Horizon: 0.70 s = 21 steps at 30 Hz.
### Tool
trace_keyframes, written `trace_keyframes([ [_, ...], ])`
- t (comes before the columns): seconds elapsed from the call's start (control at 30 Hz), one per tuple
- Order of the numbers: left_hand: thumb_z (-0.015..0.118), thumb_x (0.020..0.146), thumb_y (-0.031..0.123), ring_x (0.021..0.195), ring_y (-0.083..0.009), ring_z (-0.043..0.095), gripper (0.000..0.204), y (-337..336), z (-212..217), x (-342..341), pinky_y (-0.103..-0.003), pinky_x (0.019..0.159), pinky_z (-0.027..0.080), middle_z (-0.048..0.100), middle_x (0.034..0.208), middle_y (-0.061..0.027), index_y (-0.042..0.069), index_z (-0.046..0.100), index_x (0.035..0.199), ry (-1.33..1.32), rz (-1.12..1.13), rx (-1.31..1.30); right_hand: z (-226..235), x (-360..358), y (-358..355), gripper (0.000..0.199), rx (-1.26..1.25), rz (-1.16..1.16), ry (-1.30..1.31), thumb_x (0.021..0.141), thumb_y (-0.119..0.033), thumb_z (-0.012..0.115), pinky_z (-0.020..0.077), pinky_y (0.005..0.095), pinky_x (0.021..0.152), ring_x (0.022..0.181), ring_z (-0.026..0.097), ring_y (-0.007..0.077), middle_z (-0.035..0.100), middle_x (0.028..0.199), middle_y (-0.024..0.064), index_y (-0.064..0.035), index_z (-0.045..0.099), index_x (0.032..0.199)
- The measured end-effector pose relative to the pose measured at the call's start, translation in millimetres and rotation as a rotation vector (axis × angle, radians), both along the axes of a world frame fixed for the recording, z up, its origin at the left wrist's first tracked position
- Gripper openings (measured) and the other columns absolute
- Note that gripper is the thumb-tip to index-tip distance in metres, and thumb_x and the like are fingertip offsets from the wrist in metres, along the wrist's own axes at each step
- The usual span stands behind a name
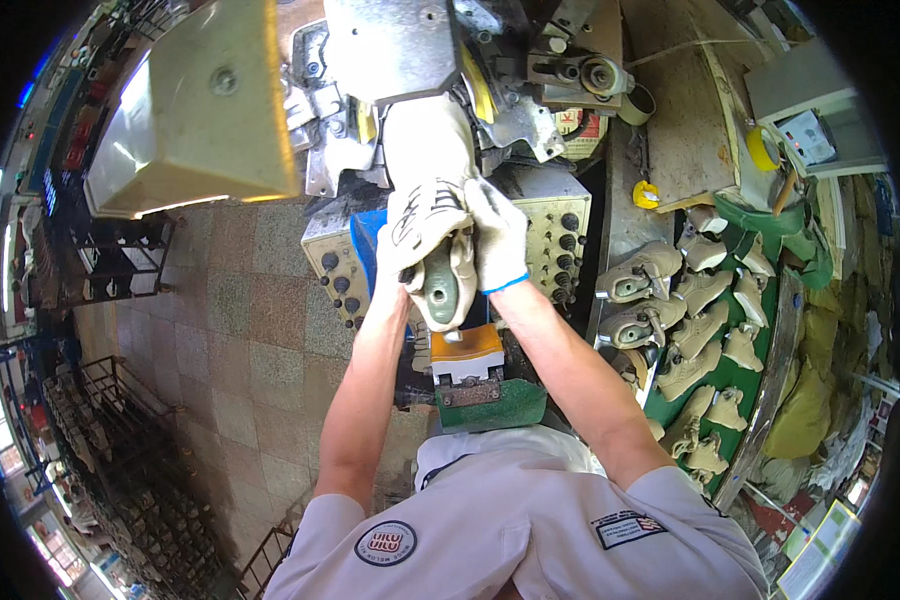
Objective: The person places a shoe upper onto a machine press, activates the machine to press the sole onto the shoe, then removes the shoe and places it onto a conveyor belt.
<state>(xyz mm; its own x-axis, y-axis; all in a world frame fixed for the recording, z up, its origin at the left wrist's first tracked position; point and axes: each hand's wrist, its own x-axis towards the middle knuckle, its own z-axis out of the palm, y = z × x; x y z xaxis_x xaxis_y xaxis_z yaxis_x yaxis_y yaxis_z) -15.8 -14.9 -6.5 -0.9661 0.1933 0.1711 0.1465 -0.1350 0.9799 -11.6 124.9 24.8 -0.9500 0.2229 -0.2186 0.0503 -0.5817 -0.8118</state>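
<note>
A beige shoe upper (428,222) on a green shoe last (439,292) is held between my two hands, in front of the machine's metal head (392,50). The heel end, with a round hole in the last, is toward me; the toe end points into the machine. My left hand (390,250) grips its left side, partly hidden by the upper. My right hand (497,232), in a white glove with a blue cuff, is wrapped against the right side. Below the heel sits an orange pad (467,343) on a hinged bracket.
Knob panels (552,245) flank the machine. To the right, several beige shoe uppers on lasts (695,330) lie along a green conveyor (732,437). A pale lamp-like cover (195,110) hangs at upper left. Dark racks (120,450) stand on the tiled floor (255,330).
</note>
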Motion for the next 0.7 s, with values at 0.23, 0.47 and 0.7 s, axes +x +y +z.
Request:
trace_keyframes([
  [0.23, 0.051, 0.102, 0.011, 0.107, -0.0187, 0.067, 0.034, -16, -22, -5, -0.031, 0.096, 0.053, 0.067, 0.122, -0.0104, -0.002, 0.056, 0.132, -0.209, -0.038, 0.108, -10, 6, -5, 0.036, -0.093, 0.019, -0.042, 0.102, -0.026, 0.063, 0.0516, 0.0295, 0.090, 0.099, 0.065, 0.0146, 0.070, 0.112, 0.0084, 0.0047, 0.068, 0.121],
  [0.47, 0.048, 0.103, 0.010, 0.110, -0.0187, 0.066, 0.031, -10, -1, -2, -0.031, 0.098, 0.052, 0.067, 0.124, -0.0113, -0.002, 0.057, 0.131, -0.135, -0.002, -0.027, -7, 4, -3, 0.038, -0.144, 0.024, -0.057, 0.103, -0.026, 0.062, 0.0525, 0.0293, 0.088, 0.099, 0.065, 0.0153, 0.070, 0.112, 0.0096, 0.0060, 0.066, 0.123],
  [0.7, 0.060, 0.098, 0.011, 0.107, -0.0172, 0.067, 0.031, -4, -18, 2, -0.029, 0.096, 0.052, 0.070, 0.120, -0.0106, -0.004, 0.065, 0.124, -0.132, 0.035, 0.039, -13, 2, 1, 0.032, -0.247, 0.039, -0.062, 0.100, -0.025, 0.068, 0.0539, 0.0285, 0.084, 0.091, 0.066, 0.0131, 0.072, 0.105, 0.0067, 0.0027, 0.071, 0.114],
])
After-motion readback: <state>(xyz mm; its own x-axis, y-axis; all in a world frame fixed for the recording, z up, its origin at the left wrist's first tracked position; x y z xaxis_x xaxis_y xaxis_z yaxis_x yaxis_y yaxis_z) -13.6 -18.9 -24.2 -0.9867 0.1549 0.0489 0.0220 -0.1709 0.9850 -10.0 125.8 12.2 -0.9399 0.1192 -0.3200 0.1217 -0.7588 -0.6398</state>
